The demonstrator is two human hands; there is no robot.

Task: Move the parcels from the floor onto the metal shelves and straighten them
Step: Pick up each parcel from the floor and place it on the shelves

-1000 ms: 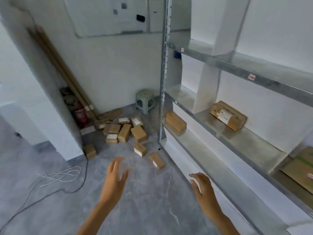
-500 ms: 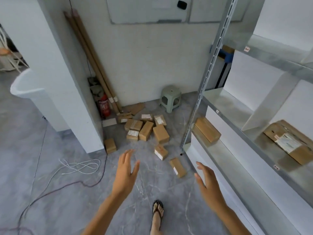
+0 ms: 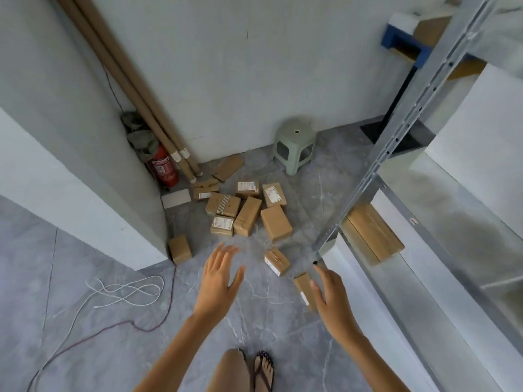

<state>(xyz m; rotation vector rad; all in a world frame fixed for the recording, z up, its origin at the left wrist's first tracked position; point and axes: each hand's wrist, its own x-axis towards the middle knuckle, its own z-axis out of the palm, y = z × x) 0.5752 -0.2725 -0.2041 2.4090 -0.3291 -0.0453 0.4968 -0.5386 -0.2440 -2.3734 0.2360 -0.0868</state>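
Note:
Several brown cardboard parcels point(image 3: 246, 213) lie scattered on the grey floor near the back wall. Two smaller parcels lie closer to me: one labelled box point(image 3: 276, 261) and a narrow box point(image 3: 304, 290) partly hidden behind my right hand. A lone parcel point(image 3: 180, 249) rests by the white pillar's corner. My left hand point(image 3: 219, 278) is open, fingers spread, held above the floor short of the pile. My right hand point(image 3: 331, 298) is open too, hovering over the narrow box. The metal shelves point(image 3: 441, 250) stand on the right, with one flat parcel point(image 3: 373, 234) on the lowest shelf.
A green plastic stool point(image 3: 295, 142) stands against the back wall. A red fire extinguisher point(image 3: 163, 168) and long cardboard tubes point(image 3: 135, 89) lean in the corner. A white cord point(image 3: 124, 290) and a dark cable point(image 3: 113, 329) trail over the floor on the left. My sandalled foot point(image 3: 264, 369) is below.
The view has tilted down and moved closer to the parcel pile. Both hands have stayed open and reached forward; the right hand now overlaps the narrow box.

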